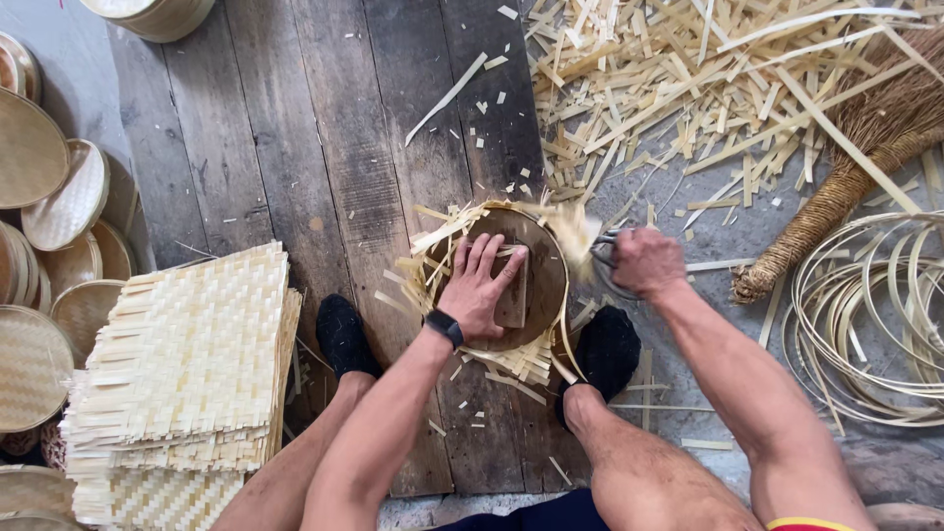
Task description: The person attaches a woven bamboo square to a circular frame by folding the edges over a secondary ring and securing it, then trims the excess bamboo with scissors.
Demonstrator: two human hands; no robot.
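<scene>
While left hand (pixel 479 287) presses wooden block (pixel 513 291) flat, right hand (pixel 644 261) grips scissors (pixel 604 258).

A round, dark brown wooden disc (pixel 536 258) lies flat at the centre of the frame, on top of a pale woven bamboo mat (pixel 511 359) whose frayed strip ends stick out around its rim on the left and lower sides. A small brown wooden block (pixel 513 295) rests on the disc. Grey metal scissors (pixel 602 258) sit at the disc's right edge, partly hidden and blurred.
</scene>
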